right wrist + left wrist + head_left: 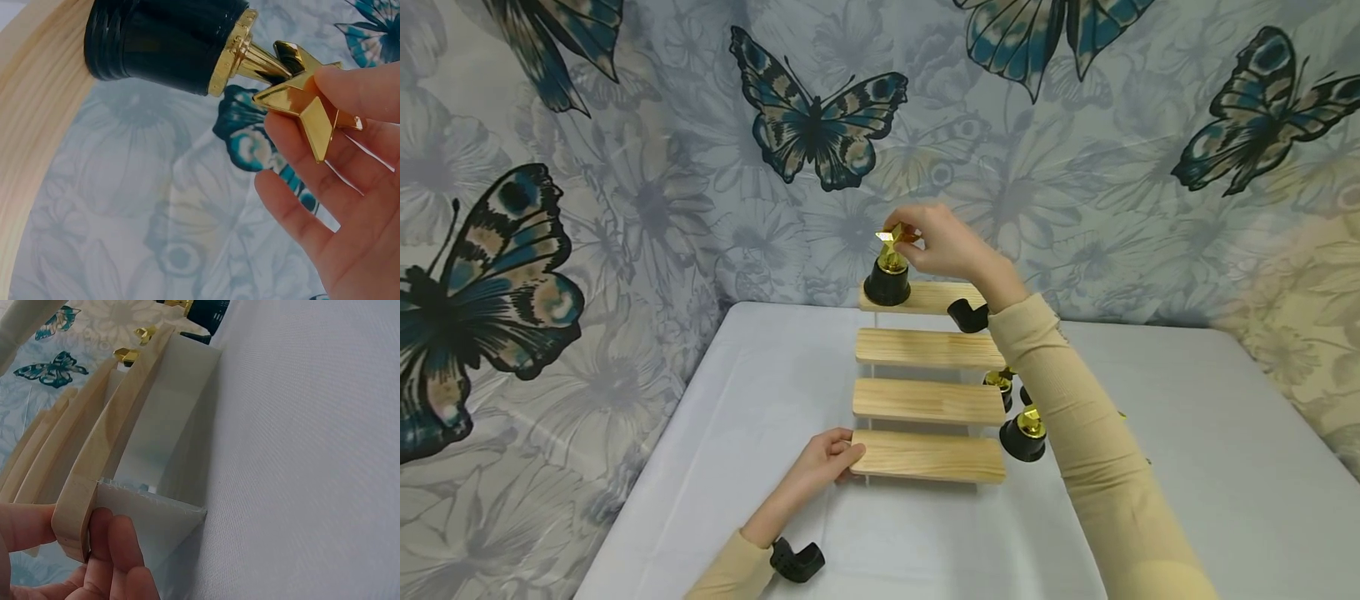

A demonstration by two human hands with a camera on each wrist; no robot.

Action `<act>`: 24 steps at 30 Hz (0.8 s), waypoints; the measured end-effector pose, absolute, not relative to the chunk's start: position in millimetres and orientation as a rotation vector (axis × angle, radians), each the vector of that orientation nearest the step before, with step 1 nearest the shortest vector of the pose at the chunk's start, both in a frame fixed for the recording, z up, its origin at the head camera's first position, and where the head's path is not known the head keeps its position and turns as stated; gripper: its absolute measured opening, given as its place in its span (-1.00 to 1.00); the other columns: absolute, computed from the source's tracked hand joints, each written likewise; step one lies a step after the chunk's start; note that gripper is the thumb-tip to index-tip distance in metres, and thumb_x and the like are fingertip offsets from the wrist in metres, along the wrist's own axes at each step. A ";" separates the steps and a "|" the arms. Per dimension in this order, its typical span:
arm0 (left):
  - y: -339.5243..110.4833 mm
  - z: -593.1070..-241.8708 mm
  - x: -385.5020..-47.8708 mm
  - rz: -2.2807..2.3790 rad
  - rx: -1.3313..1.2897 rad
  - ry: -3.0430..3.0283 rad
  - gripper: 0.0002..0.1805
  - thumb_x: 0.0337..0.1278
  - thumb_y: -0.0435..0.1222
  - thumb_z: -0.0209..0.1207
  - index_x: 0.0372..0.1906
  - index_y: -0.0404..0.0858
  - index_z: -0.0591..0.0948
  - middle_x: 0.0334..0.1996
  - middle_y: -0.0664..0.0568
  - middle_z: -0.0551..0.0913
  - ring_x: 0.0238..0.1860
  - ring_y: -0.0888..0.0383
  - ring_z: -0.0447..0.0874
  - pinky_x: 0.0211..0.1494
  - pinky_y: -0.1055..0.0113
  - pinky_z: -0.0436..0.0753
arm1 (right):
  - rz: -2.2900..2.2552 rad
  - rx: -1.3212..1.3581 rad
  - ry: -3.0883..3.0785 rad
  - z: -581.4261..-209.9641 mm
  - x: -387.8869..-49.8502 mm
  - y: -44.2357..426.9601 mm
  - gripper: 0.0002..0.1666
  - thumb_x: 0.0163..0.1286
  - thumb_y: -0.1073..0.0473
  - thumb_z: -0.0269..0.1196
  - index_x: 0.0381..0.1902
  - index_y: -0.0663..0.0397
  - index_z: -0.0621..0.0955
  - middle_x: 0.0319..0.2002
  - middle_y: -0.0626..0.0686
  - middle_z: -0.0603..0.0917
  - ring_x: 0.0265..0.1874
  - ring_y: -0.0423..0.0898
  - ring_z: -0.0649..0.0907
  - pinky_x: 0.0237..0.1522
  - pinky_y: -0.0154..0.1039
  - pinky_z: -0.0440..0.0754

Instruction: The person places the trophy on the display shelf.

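A gold star trophy (889, 279) with a black base stands at the left end of the top step of a wooden tiered shelf (928, 404). My right hand (943, 242) pinches its gold star (312, 103) between thumb and fingers. In the right wrist view the black base (162, 47) meets the pale wooden board (44, 94). My left hand (827, 458) grips the left end of the lowest step (928, 457), thumb on one face and fingers behind, as the left wrist view shows.
More star trophies (1024, 435) stand on the white-covered table (760, 367) right of the shelf, partly hidden by my right arm. A butterfly-patterned cloth (820, 125) hangs behind and at the left. Black wrist cameras (797, 560) sit at both wrists.
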State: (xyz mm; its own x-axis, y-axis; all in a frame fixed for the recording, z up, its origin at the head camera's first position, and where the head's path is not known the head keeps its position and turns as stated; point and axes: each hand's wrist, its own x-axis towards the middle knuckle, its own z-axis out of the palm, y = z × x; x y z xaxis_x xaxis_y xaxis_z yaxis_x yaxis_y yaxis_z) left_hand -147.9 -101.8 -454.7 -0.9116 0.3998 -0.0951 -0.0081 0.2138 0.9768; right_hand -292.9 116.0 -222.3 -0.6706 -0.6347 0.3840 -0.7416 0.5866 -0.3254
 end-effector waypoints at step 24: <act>-101.0 -431.5 -139.0 1.734 0.367 2.168 -0.64 0.32 -0.34 0.02 0.00 -0.61 0.41 -0.42 -0.14 0.65 -0.50 0.12 0.53 -0.44 0.29 0.50 | 0.712 1.128 -2.580 -231.2 -300.2 106.5 -0.56 0.31 0.34 0.13 0.17 0.24 0.46 -0.12 0.16 0.59 -0.28 0.00 0.52 -0.19 -0.13 0.46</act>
State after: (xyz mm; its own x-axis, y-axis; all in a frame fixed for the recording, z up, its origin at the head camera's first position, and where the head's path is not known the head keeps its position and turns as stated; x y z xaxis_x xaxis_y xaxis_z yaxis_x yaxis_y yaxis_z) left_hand -139.0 -101.0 -431.5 -0.9090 0.4044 -0.1011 -0.0097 0.2220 0.9750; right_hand -300.2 106.5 -231.2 -0.6746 -0.6229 0.3962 -0.7379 0.5842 -0.3381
